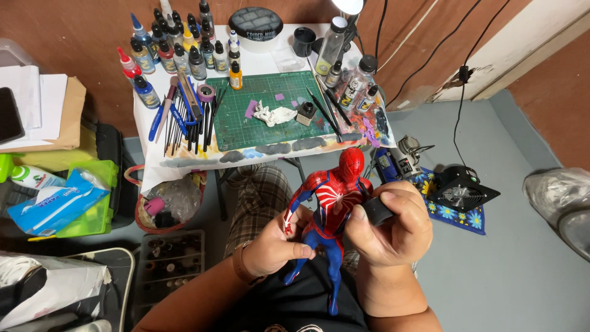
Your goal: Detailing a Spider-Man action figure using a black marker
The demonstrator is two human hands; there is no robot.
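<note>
Single head-worn camera, looking steeply down from above a seated person.

The view faces forward and down, past the person's lap at the bottom edge. The left hand (270, 249) and right hand (390, 230) sit close to the lens in the lower middle, large in frame. A small work table (184, 161) stands just beyond the knees, upper middle, seen almost from overhead. Farther off, a brown wall (74, 31) runs across the top and grey floor (510, 270) fills the right side. No second view shows.
</note>
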